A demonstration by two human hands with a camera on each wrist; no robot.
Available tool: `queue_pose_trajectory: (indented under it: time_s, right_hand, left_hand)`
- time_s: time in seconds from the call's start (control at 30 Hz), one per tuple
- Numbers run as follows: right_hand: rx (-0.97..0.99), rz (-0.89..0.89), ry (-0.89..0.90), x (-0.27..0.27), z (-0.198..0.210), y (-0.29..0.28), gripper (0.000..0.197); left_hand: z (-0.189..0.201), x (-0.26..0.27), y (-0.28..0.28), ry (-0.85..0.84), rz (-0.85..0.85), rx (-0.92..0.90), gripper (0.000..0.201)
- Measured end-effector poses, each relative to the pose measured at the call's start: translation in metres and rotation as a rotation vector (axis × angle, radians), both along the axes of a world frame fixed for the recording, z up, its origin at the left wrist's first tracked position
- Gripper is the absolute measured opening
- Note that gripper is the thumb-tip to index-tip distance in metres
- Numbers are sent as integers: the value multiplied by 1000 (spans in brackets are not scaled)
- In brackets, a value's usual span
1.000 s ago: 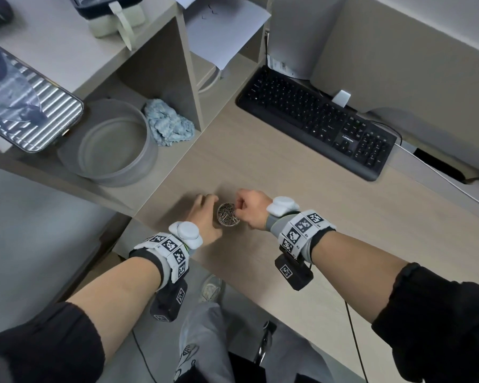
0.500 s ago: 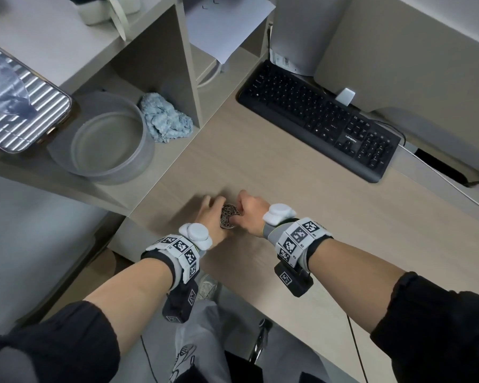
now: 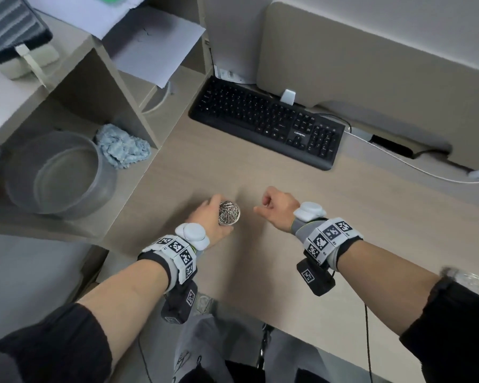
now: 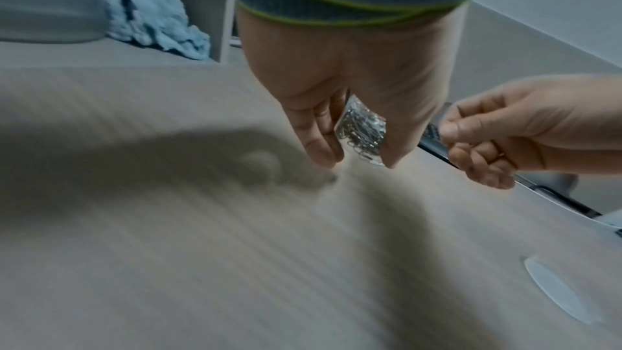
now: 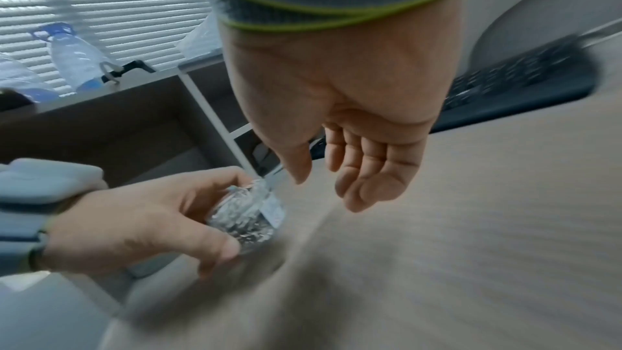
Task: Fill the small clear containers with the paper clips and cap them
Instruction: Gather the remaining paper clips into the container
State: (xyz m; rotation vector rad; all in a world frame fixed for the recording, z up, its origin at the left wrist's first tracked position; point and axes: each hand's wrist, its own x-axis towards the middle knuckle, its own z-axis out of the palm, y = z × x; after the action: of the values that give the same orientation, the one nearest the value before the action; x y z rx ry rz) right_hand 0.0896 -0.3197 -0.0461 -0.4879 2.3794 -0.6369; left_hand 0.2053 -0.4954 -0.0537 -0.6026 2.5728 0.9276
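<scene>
Clear plastic container [image 3: 229,217] of shiny metal clips; matt wood-grain desk [image 3: 260,178]; fluffy cloth [image 3: 121,146]

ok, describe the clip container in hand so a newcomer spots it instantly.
Start at the black keyboard at the back of the light wood desk, then come toward the desk's near edge. There the left hand grips a small round clear plastic container. It is packed with shiny silver paper clips, unlike the far larger grey tub on the shelf.

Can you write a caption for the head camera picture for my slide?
Left hand grips a small clear container full of silver paper clips above a wooden desk; right hand beside it, apart.
</scene>
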Motion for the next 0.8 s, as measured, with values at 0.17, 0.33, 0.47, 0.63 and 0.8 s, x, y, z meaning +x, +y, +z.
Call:
queue_pose_trajectory:
  time_s: [0.17,0.33,0.47,0.63,0.8]
  right_hand:
    - [303,72,107,-20,-8,83,36]
    - [496,116,74,-11,-16,147,64]
    - [502,193,91,2,-20,149,75]
    - [424,148,95,5,-23,147,50]
    - [182,-43,52,-6,-6,144,47]
  left_hand:
    - [6,-26,43,4,-70,0,59]
    - [9,-45,93,-1,-120,13,60]
    - [6,-50,110,-5,-126,19,62]
    - [8,-52,125,-3,-103,19,61]
    - [16,-51,123,-1,-86,25,59]
